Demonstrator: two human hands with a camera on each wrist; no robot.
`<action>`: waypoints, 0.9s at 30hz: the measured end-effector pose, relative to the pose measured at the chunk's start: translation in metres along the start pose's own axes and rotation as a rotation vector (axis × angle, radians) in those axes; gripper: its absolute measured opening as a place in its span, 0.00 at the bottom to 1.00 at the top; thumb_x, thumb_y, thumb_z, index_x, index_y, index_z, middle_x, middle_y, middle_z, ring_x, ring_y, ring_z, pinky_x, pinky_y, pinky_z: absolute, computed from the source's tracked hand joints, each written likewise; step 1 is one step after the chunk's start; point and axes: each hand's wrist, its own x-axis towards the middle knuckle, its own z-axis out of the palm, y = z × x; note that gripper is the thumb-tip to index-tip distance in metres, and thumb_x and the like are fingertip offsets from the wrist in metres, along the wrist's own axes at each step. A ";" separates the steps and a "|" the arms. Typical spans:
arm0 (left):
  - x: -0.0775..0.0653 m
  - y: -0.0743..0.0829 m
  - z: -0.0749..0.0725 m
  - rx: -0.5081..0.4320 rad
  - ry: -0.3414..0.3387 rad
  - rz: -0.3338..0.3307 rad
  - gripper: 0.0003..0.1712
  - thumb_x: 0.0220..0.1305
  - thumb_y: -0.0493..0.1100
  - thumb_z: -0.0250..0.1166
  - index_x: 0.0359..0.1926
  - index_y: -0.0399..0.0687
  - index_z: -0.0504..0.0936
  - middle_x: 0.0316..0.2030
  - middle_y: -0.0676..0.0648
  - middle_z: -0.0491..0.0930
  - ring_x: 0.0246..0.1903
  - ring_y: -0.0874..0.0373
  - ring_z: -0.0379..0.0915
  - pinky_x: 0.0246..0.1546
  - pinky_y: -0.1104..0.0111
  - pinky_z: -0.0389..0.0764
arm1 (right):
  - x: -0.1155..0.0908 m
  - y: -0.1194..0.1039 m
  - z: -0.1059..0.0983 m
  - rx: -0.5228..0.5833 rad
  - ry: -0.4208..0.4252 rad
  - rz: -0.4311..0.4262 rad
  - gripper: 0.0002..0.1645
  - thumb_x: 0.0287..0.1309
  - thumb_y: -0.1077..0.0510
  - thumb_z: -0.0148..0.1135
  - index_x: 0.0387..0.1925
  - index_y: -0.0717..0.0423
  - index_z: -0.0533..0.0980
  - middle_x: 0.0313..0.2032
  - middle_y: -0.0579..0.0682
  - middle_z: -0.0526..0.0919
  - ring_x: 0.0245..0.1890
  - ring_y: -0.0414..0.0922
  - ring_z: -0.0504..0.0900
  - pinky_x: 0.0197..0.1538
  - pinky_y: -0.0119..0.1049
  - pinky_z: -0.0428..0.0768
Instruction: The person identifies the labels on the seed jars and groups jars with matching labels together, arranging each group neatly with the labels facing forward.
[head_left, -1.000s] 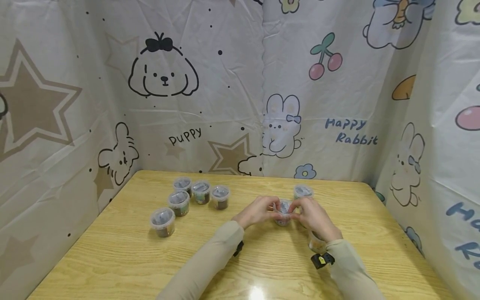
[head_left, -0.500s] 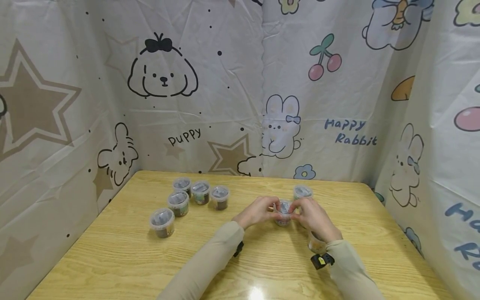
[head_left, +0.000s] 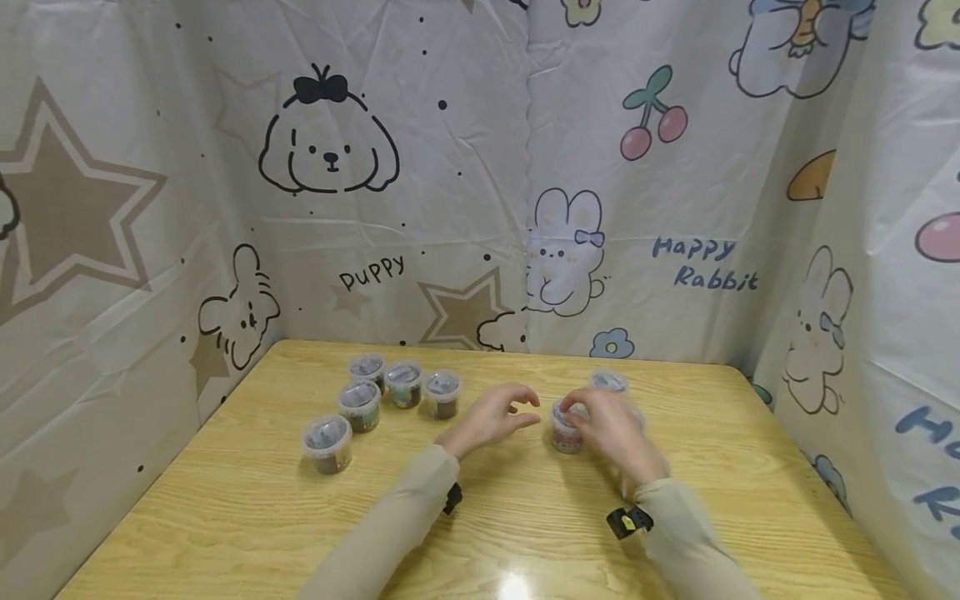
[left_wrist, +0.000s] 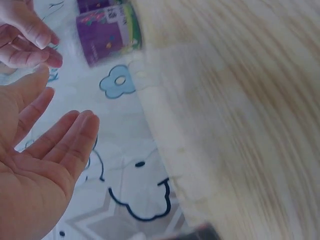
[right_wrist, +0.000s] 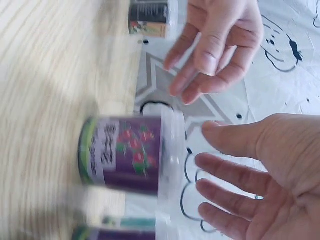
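Observation:
A small plastic tub (head_left: 566, 435) with a clear lid and a purple label with red fruit (right_wrist: 137, 155) stands upright on the table between the hands. To its left, my left hand (head_left: 495, 417) hangs in the air, fingers loosely bent and holding nothing. My right hand (head_left: 611, 429) is just over the tub's right side in the head view. In the right wrist view, the fingers of my right hand (right_wrist: 265, 175) are spread and apart from the lid, with nothing in them. The left wrist view also shows both palms free of any object.
Another lidded tub (head_left: 609, 382) stands behind the right hand, and more tubs beside it are mostly hidden by that hand. Several tubs with dark contents, such as this front one (head_left: 327, 446), stand at the table's left. A printed curtain (head_left: 465, 167) encloses the table (head_left: 510, 533).
Both hands held the tub's rim before. The left hand has let go and drawn back leftward; the right hand has loosened and come off the lid. The tub stays in place.

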 end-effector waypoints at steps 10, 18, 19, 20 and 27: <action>-0.024 -0.016 -0.025 -0.028 0.111 -0.088 0.08 0.69 0.42 0.62 0.42 0.44 0.85 0.42 0.48 0.85 0.46 0.54 0.81 0.44 0.65 0.83 | 0.014 -0.027 0.026 0.042 0.040 -0.087 0.05 0.57 0.62 0.69 0.36 0.51 0.84 0.39 0.48 0.88 0.40 0.48 0.86 0.42 0.45 0.83; -0.042 -0.023 -0.036 -0.010 0.252 -0.131 0.06 0.68 0.40 0.63 0.38 0.43 0.85 0.35 0.49 0.85 0.35 0.59 0.80 0.40 0.65 0.83 | 0.019 -0.045 0.044 0.080 0.060 -0.218 0.05 0.56 0.64 0.69 0.35 0.53 0.84 0.36 0.47 0.88 0.38 0.45 0.86 0.42 0.42 0.84; -0.044 -0.024 -0.037 0.004 0.278 -0.138 0.06 0.68 0.40 0.63 0.37 0.44 0.85 0.34 0.49 0.85 0.34 0.59 0.79 0.39 0.65 0.83 | 0.020 -0.047 0.046 0.095 0.054 -0.225 0.05 0.56 0.65 0.69 0.35 0.54 0.84 0.36 0.47 0.88 0.38 0.45 0.86 0.41 0.41 0.84; -0.046 -0.025 -0.038 0.019 0.305 -0.140 0.05 0.67 0.39 0.64 0.36 0.45 0.86 0.33 0.49 0.85 0.33 0.60 0.79 0.39 0.65 0.83 | 0.022 -0.048 0.048 0.112 0.047 -0.226 0.05 0.57 0.65 0.68 0.35 0.54 0.84 0.36 0.47 0.88 0.37 0.44 0.86 0.41 0.40 0.84; -0.054 -0.037 -0.048 0.109 0.473 -0.138 0.03 0.61 0.36 0.68 0.31 0.44 0.87 0.29 0.48 0.85 0.28 0.59 0.78 0.30 0.67 0.80 | 0.035 -0.061 0.060 0.203 -0.016 -0.219 0.05 0.60 0.65 0.65 0.35 0.52 0.84 0.35 0.46 0.87 0.36 0.42 0.86 0.40 0.35 0.84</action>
